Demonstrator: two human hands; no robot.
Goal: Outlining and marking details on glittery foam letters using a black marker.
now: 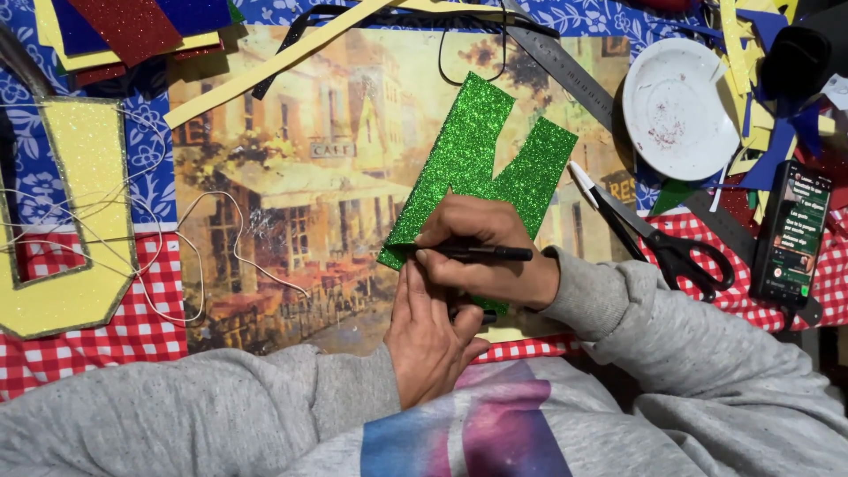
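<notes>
A green glitter foam cut-out point(481, 168) lies on a placemat with a painted street scene point(291, 177). My right hand point(490, 252) grips a black pen point(481, 253), held sideways with its tip at the cut-out's lower left edge. Just beneath it, my left hand point(428, 331) lies flat on the lower part of the green foam, fingers close together, holding it down. Both arms wear grey sleeves.
Black-handled scissors point(658, 238) and a metal ruler point(565, 66) lie to the right, with a white plate point(676, 106) and a lit phone point(791, 234) beyond. A yellow glitter shape point(84, 203) with thin cord sits left. Foam scraps crowd the top corners.
</notes>
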